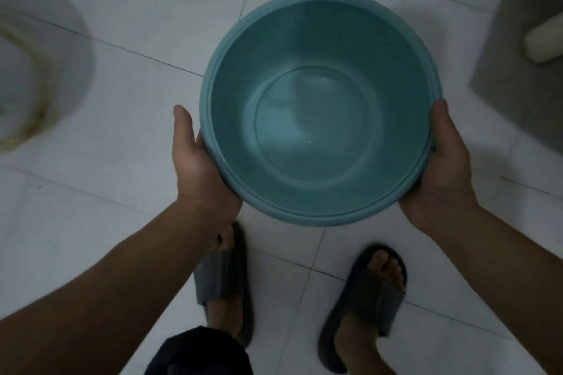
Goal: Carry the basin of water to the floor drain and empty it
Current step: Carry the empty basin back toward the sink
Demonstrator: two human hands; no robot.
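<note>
While the left hand [195, 161] and right hand [441, 167] clasp its opposite rims — thumbs up along the edge, other fingers hidden underneath — the teal basin [321, 106] hangs mid-frame above the white tiled floor [122, 192] and two slippered feet.

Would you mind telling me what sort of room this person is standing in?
Probably a bathroom or washroom: pale floor tiles underfoot, a white ceramic fixture at the left, possibly a toilet, and a teal basin carried in both hands.
</note>
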